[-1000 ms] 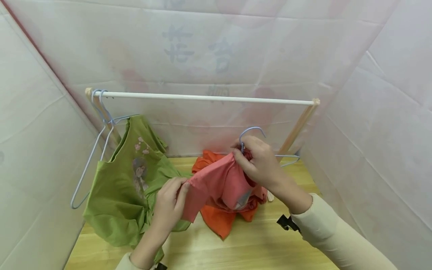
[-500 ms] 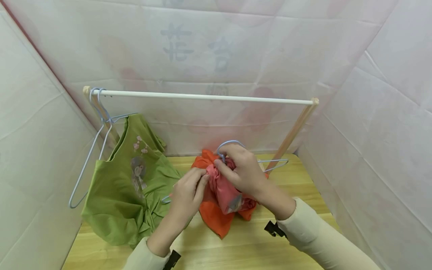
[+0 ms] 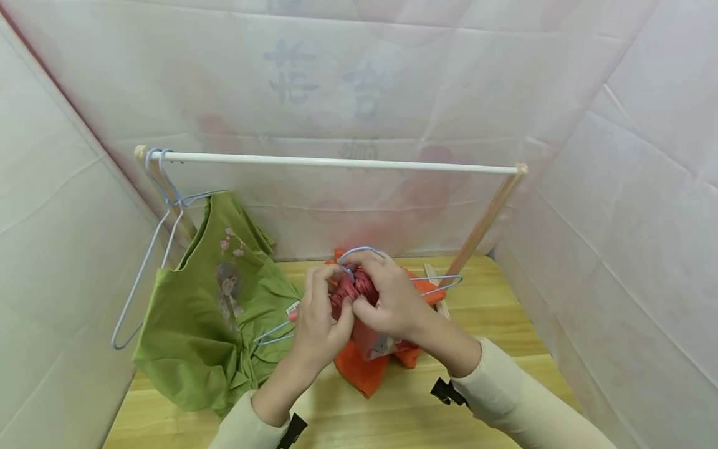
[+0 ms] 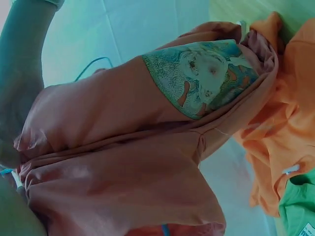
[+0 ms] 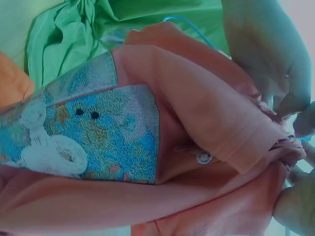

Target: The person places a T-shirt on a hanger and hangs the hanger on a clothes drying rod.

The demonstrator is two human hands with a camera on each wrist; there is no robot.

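Observation:
Between the hands, a coral-red garment (image 3: 349,290) is bunched up close around the neck of a blue wire hanger (image 3: 361,249). My left hand (image 3: 322,315) pinches the gathered cloth from the left, thumb toward the middle. From the other side my right hand (image 3: 392,302) grips the same bunch just below the hook, the two thumbs close together. The hanger's ends stick out past both hands. In the left wrist view the garment (image 4: 98,113) hangs down in folds with a picture patch (image 4: 197,78) on it; the right wrist view shows a patch (image 5: 98,132) too.
An orange garment (image 3: 359,371) lies on the wooden table (image 3: 449,399) beneath the hands. At left, a green garment (image 3: 224,330) hangs slumped from a hanger on the white rod (image 3: 336,162), beside a bare hanger (image 3: 134,299). Pale fabric walls (image 3: 628,218) enclose the table.
The left hand has gathered the stretched-out coral cloth in toward the hook. The right hand, hanger and garment have moved left and slightly down, bringing both hands together.

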